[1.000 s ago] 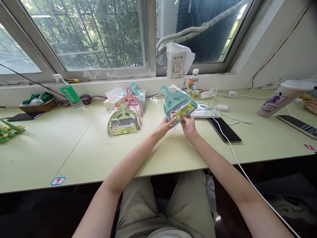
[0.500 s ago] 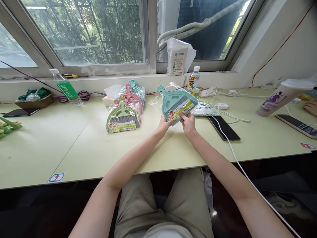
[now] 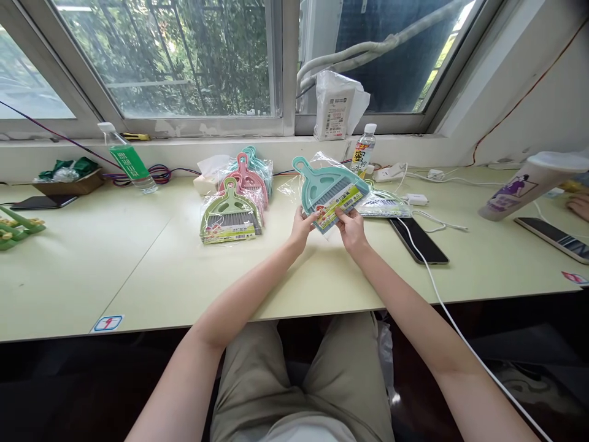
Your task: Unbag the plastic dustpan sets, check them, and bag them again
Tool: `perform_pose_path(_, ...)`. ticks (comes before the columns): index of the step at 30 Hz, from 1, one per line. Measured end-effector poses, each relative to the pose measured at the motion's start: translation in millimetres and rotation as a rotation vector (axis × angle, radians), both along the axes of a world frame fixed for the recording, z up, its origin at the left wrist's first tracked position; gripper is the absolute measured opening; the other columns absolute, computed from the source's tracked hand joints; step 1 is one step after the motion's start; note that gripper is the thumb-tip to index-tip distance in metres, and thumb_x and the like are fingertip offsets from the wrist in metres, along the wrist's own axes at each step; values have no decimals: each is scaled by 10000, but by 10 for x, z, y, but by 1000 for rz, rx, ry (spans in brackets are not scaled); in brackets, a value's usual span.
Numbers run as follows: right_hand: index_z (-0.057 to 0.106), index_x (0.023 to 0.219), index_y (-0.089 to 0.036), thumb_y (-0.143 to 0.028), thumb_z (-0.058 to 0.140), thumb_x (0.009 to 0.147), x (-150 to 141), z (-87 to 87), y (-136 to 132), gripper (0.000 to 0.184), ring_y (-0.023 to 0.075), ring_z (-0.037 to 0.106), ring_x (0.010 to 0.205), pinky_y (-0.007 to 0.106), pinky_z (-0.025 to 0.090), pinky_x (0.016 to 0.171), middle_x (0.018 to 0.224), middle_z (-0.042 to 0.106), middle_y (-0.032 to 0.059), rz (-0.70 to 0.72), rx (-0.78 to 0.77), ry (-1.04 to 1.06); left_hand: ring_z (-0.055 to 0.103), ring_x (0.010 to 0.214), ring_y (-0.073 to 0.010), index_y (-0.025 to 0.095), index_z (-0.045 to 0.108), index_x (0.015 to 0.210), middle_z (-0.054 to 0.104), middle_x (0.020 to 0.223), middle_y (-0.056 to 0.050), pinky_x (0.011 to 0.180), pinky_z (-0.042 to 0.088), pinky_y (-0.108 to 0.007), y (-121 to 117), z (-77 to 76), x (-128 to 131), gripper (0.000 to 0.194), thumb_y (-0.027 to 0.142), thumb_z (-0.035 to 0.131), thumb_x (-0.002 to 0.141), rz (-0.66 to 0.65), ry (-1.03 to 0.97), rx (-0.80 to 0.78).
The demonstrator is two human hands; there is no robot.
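A teal dustpan and brush set (image 3: 322, 184) in clear wrap is held tilted above the table, its handle toward the upper left. My left hand (image 3: 304, 228) grips its lower left edge, and my right hand (image 3: 352, 229) grips the lower right, thumb on the yellow-green label. Left of them lies a row of wrapped sets: a green one (image 3: 231, 212) in front, a pink one (image 3: 251, 181) behind it, and teal ones (image 3: 252, 158) at the back. Another wrapped set (image 3: 386, 204) lies flat behind my right hand, partly hidden.
A black phone (image 3: 418, 240) with a white cable lies at right, near a power strip (image 3: 390, 172). Bottles (image 3: 131, 164) stand along the window side. A large cup (image 3: 519, 187) stands at right beside another phone (image 3: 554, 238) and another person's hand (image 3: 578, 205).
The view has shifted slightly, so the surroundings sit a little further right. Both hands keep hold of the teal set, and my left fingers have moved slightly on its edge.
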State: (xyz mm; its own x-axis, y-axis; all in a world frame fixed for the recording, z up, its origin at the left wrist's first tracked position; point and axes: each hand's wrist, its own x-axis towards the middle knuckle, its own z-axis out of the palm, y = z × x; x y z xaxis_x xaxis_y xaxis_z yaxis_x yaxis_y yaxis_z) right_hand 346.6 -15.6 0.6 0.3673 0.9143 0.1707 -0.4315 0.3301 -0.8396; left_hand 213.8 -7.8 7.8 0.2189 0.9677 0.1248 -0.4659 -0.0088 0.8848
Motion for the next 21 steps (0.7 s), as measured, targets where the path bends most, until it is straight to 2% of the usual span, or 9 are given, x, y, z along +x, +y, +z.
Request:
perform_pose_path(8, 661, 844, -189, -187, 744, 686, 58, 9, 32, 179, 182, 688, 911, 288, 602, 807, 930, 722, 10, -6, -57, 60, 594, 1108, -252, 215, 421, 1192, 606, 1223, -95, 869, 530, -379, -31, -36, 41, 655, 371, 804, 684, -2, 87, 128)
perform_pose_path(11, 676, 860, -186, -168, 734, 697, 61, 21, 42, 174, 173, 692, 877, 278, 602, 784, 912, 723, 6, 15, -69, 73, 592, 1079, -245, 211, 423, 1169, 602, 1189, -88, 859, 518, -364, 23, -88, 39, 638, 381, 800, 682, 29, 94, 169)
perform_pose_path(16, 673, 902, -196, -254, 728, 760, 78, 19, 71, 163, 165, 693, 873, 273, 602, 761, 939, 724, 5, 28, -84, 114, 592, 1068, -238, 205, 450, 1095, 615, 1114, -70, 902, 477, -344, 105, -161, 46, 550, 374, 791, 698, 99, 151, 239)
perform_pose_path(21, 663, 904, -199, -277, 736, 767, 100, -6, 102, 173, 175, 691, 900, 281, 600, 769, 944, 724, 10, 29, -109, 93, 588, 1099, -240, 209, 461, 1129, 622, 1158, -74, 908, 461, -327, 107, -164, 39, 542, 364, 782, 721, 127, 208, 266)
